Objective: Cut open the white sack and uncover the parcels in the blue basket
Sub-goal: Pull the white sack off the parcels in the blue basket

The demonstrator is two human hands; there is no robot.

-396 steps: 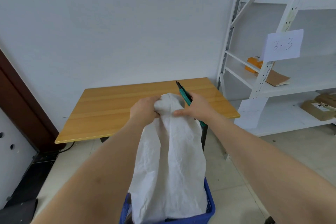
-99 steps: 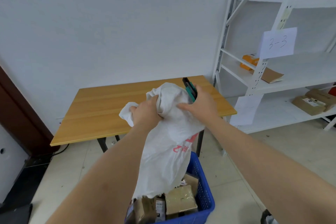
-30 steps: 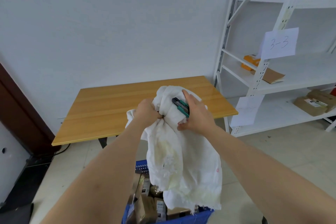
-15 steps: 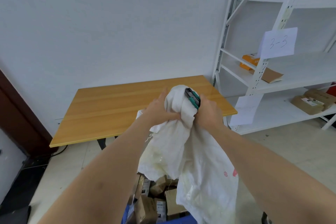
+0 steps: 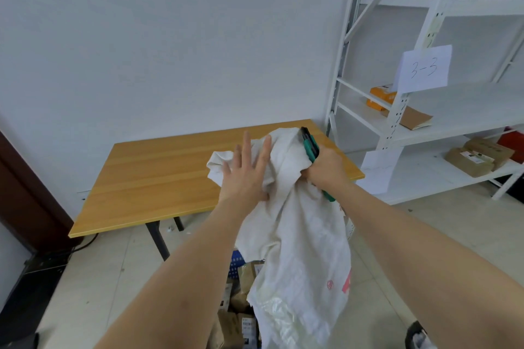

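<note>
The white sack [image 5: 295, 235] is held bunched above the blue basket [image 5: 236, 259] by the right hand [image 5: 326, 168], clamped round it and a green utility knife [image 5: 310, 147], while the left hand [image 5: 246, 176], fingers spread, is pressed flat against it, seemingly to gather it clear of the brown parcels [image 5: 241, 309] below.

Two bare forearms are seen reaching forward from the bottom edge, uncovered up to the frame's edge; no sleeves are shown. The left hand [image 5: 246, 176] and the right hand [image 5: 326, 168] are ungloved. A dark shoe [image 5: 414, 333] with a light patch is seen at the lower right, on the floor.
</note>
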